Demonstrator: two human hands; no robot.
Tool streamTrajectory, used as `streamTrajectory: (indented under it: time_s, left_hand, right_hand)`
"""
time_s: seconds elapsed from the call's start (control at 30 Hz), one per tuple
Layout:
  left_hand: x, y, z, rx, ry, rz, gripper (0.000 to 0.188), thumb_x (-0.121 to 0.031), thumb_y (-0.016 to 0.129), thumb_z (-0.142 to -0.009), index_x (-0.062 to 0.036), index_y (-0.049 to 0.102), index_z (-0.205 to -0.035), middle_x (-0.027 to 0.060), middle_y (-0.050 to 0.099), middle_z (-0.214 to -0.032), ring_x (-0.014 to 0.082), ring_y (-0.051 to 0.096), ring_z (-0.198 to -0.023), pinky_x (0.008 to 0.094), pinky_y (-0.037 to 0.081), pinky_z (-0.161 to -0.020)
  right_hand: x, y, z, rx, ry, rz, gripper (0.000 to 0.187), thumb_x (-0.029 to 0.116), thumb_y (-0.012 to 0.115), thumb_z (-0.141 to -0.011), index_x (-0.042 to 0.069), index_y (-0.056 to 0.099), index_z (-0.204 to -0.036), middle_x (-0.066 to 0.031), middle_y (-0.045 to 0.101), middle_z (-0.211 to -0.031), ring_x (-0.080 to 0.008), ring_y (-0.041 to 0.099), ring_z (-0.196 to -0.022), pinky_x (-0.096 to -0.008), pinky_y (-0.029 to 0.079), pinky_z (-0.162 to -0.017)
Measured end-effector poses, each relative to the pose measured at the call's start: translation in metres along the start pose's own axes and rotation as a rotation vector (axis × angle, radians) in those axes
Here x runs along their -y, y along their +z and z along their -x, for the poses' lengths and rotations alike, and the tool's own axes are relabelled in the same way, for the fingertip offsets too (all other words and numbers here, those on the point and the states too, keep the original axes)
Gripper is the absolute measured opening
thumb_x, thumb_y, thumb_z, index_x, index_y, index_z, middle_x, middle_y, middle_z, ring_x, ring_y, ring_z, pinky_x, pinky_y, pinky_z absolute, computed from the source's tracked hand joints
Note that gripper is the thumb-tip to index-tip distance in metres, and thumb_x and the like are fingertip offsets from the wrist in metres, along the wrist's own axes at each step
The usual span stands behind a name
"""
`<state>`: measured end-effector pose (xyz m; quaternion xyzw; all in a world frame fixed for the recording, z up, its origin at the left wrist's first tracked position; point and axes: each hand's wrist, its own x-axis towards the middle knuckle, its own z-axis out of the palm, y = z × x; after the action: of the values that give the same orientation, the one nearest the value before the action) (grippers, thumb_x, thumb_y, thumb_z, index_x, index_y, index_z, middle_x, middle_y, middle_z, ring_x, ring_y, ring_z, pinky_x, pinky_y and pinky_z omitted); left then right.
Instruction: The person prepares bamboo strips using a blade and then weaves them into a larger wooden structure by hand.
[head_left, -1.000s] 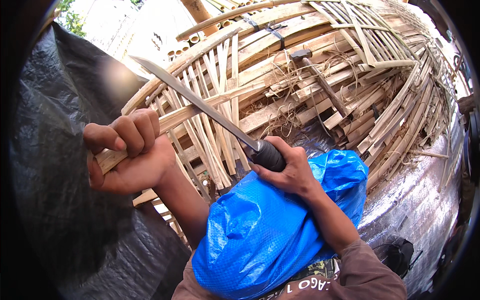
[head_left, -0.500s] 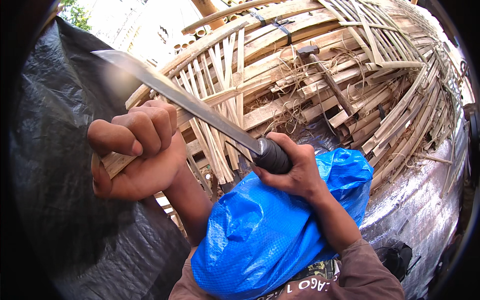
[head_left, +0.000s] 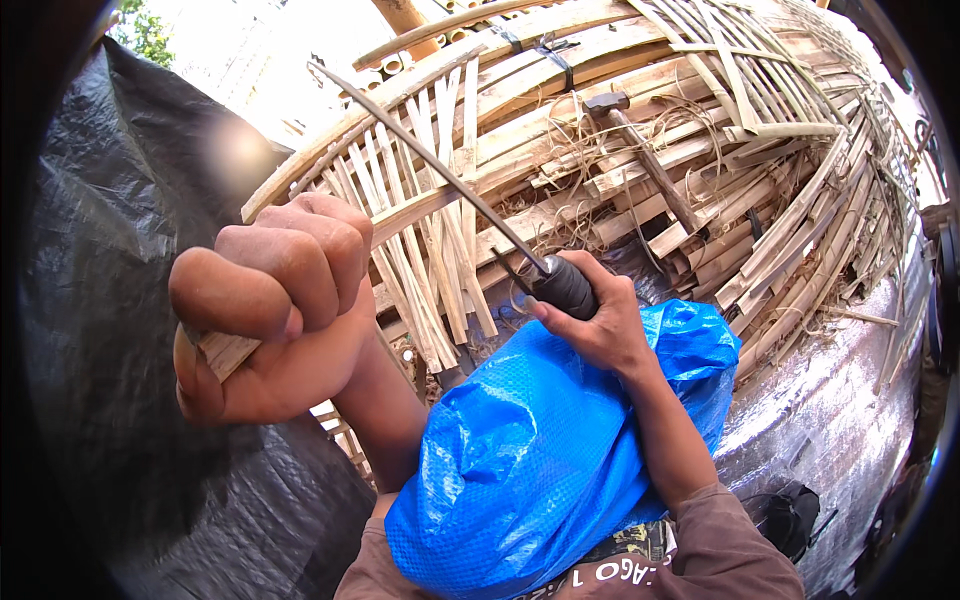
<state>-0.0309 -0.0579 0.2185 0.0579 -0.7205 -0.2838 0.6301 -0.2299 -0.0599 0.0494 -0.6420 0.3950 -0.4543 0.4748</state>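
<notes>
My left hand [head_left: 280,300] is closed in a fist around a bamboo strip [head_left: 228,352], whose cut end sticks out below the fingers. How far the strip runs past the fist I cannot tell. My right hand [head_left: 605,318] grips a machete by its black wrapped handle [head_left: 566,288]. The machete's blade [head_left: 435,165] points up and left, seen nearly edge-on, its tip beyond the left fist and apart from it. A thin dark prong [head_left: 512,268] juts out beside the handle. Blue plastic sheeting [head_left: 510,450] covers my lap under the right forearm.
A hammer [head_left: 650,160] lies on a pile of split bamboo [head_left: 700,260] ahead. Narrow slats [head_left: 440,270] lean near the left forearm. Black sheeting [head_left: 110,300] hangs at the left. Silvery sheeting [head_left: 800,430] and a black bag [head_left: 790,515] are at the right.
The machete blade has swung up and to the right and turned edge-on. My right hand has shifted slightly right; the left fist looks nearer and keeps hold of the bamboo strip.
</notes>
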Motion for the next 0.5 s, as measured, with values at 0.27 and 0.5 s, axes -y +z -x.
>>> streamTrajectory:
  time_s: [0.27,0.5]
  left_hand:
    - [-0.007,-0.017,0.008,-0.041,-0.033,-0.013,0.033,-0.038,0.040,-0.093,-0.0163,0.034,-0.069,-0.0042,0.026,-0.045,0.0036,0.016,-0.037,0.0227,0.013,-0.040]
    - [0.001,-0.004,0.006,0.003,-0.021,0.044,0.032,-0.037,0.042,-0.092,-0.0167,0.034,-0.069,-0.0047,0.025,-0.045,0.0030,0.015,-0.037,0.0222,0.013,-0.040]
  right_hand:
    - [-0.040,0.000,-0.014,-0.032,0.234,0.019,0.038,0.035,0.079,-0.081,0.005,0.067,-0.101,-0.0071,0.071,-0.075,-0.0126,0.069,-0.070,-0.0297,0.054,-0.062]
    - [0.009,0.003,0.002,0.029,-0.125,-0.048,0.044,0.029,0.083,-0.075,0.005,0.065,-0.107,-0.0100,0.072,-0.082,-0.0160,0.072,-0.078,-0.0309,0.056,-0.071]
